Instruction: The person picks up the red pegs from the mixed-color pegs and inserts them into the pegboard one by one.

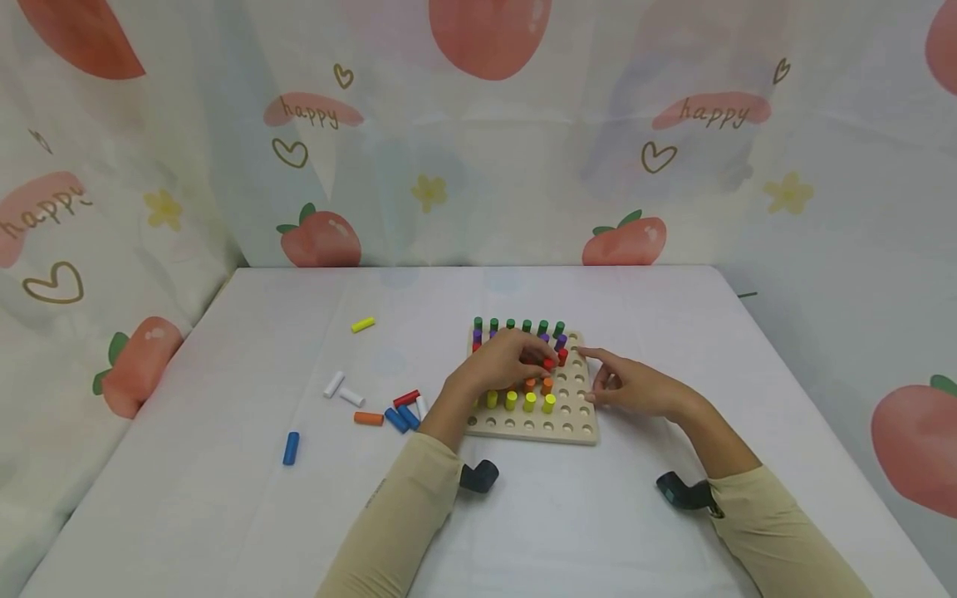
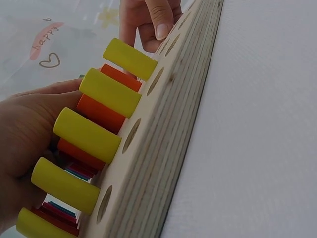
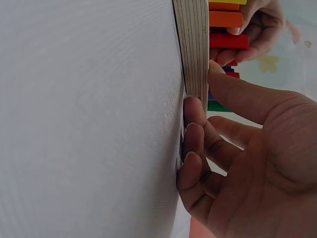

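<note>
A wooden pegboard [image 1: 534, 430] lies on the table, bearing rows of green, purple, red, orange and yellow pegs. My left hand [image 1: 508, 361] reaches over it and pinches a red peg [image 1: 549, 364] between thumb and fingers; whether that peg sits fully in its hole is hidden. At the board's right edge, my right hand [image 1: 635, 386] holds the side, its thumb [image 3: 237, 89] at the upper edge and curled fingertips against the side. Yellow pegs [image 2: 86, 134] stand upright along the near row in the left wrist view, with orange pegs [image 2: 101, 113] behind.
Loose pegs lie left of the board: a yellow one [image 1: 363, 325], white ones [image 1: 334, 384], an orange one [image 1: 369, 419], a red one [image 1: 406, 398] and blue ones [image 1: 291, 448]. A printed curtain [image 1: 478, 166] hangs behind the white table [image 1: 224, 515].
</note>
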